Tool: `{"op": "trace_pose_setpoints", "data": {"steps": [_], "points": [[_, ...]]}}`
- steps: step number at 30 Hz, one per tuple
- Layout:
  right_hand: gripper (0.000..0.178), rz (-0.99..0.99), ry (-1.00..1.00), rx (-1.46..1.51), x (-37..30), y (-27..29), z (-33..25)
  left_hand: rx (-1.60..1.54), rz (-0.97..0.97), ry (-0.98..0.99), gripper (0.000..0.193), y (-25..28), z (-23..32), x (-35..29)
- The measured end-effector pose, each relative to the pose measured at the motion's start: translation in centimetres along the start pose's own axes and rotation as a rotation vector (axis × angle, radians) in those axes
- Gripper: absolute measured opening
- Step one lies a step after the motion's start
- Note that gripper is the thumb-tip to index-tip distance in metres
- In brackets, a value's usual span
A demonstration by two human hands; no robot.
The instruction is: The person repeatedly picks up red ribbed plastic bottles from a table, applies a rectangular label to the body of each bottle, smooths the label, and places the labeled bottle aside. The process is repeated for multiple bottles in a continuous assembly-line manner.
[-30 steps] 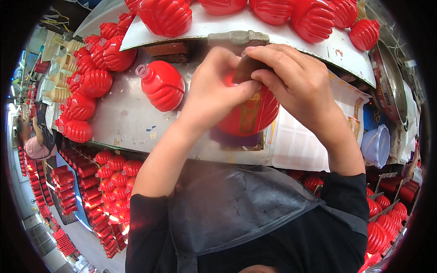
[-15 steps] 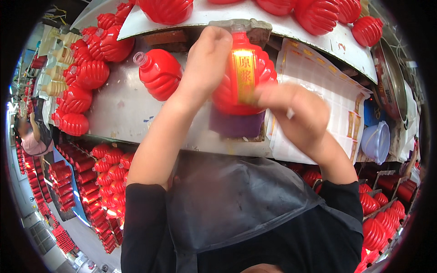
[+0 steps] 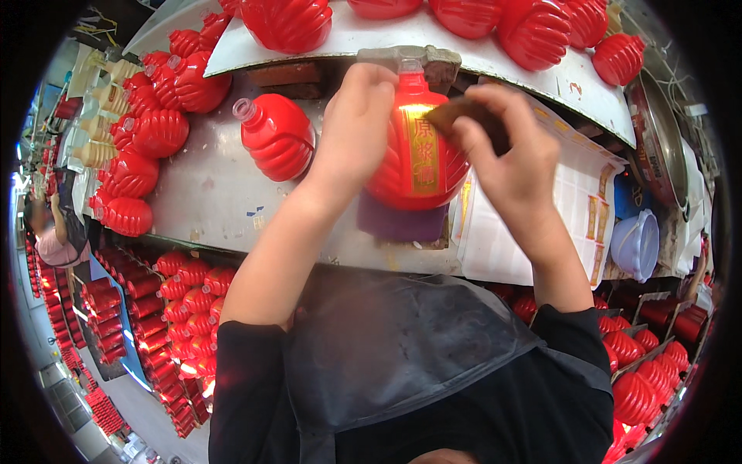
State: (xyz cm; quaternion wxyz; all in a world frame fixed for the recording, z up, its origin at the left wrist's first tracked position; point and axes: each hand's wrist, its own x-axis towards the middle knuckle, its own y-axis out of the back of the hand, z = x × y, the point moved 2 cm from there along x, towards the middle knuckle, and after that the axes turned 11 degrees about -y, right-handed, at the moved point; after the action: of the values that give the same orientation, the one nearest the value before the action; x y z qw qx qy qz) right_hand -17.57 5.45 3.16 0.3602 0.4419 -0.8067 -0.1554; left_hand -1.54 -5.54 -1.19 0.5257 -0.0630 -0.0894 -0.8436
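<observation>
A red ribbed bottle (image 3: 390, 182) with a clear neck rests against a purple pad (image 3: 402, 223) on the bench in front of me. A gold label (image 3: 424, 158) runs down its face. My left hand (image 3: 357, 116) is closed on the bottle's neck and shoulder from the left. Between the thumb and fingers of my right hand (image 3: 514, 143) is a dark brown flat piece (image 3: 470, 120); its tip reaches the label's upper right edge. I cannot tell what it is made of. To the left, a second red bottle (image 3: 278, 139) lies tilted, its open neck pointing up and left.
White backing sheets with gold labels (image 3: 568, 197) lie to the right, beside a pale blue bucket (image 3: 636, 243). More red bottles stand on a white raised board (image 3: 433, 39) at the back and along the left (image 3: 158, 133). Another person (image 3: 56, 240) is at far left.
My right hand has moved up from the label's lower part to its upper right, and the brown piece now shows. The held bottle has shifted slightly down.
</observation>
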Motion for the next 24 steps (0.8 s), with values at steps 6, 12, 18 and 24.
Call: {"op": "trace_pose_setpoints", "data": {"steps": [6, 12, 18, 24], "points": [[0.026, -0.019, -0.031, -0.179, 1.1, -0.6, -1.7, 0.018, 0.014, -0.058, 0.016, -0.3, 0.6, -0.9], [0.022, 0.076, -0.142, -0.094, 1.3, 1.5, -1.7, 0.099, 0.013, -0.168, 0.016, -0.4, 0.9, -1.5], [0.022, -0.039, -0.068, -0.209, 0.2, 0.6, -2.5, 0.076, 0.030, -0.204, 0.015, -0.6, 1.2, -2.3], [0.020, 0.054, -0.061, -0.230, 0.7, 2.3, -0.6, 0.048, -0.004, -0.204, 0.022, -0.6, 1.8, -2.1]]}}
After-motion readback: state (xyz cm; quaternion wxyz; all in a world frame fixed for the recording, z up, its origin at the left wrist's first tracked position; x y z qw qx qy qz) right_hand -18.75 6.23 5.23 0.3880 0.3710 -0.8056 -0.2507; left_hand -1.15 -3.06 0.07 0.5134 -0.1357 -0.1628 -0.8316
